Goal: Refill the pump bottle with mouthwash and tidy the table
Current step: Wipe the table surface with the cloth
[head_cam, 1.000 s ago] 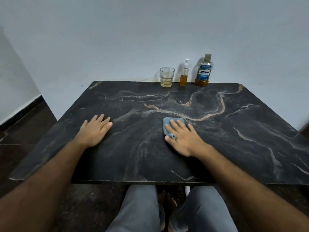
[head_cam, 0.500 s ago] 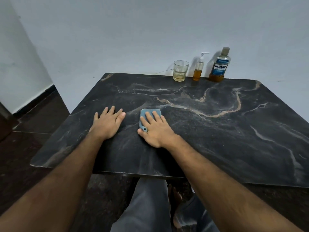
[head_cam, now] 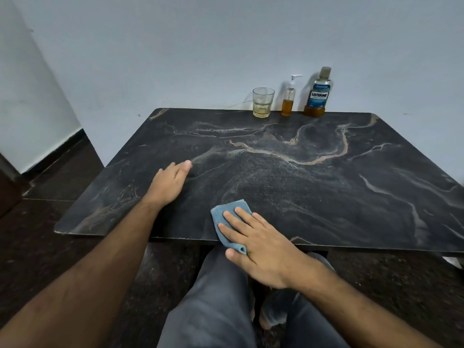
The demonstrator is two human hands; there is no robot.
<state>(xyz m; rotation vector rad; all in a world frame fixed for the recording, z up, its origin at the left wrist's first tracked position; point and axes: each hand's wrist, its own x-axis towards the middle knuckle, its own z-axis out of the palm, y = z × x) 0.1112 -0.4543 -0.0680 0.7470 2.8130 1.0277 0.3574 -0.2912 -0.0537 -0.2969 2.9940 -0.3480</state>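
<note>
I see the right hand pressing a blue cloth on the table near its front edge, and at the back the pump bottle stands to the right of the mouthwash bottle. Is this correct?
Not quite. In the head view the pump bottle stands left of the mouthwash bottle, between it and the glass. The rest holds: the right hand presses the blue cloth on the table near its front edge.

Dark marble table (head_cam: 326, 197); glass (head_cam: 263, 102), pump bottle (head_cam: 288, 99), mouthwash bottle (head_cam: 318, 95), blue cloth (head_cam: 223, 214)

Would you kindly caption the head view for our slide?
Right hand presses a folded blue cloth at the dark marble table's near edge; left hand rests flat.
</note>
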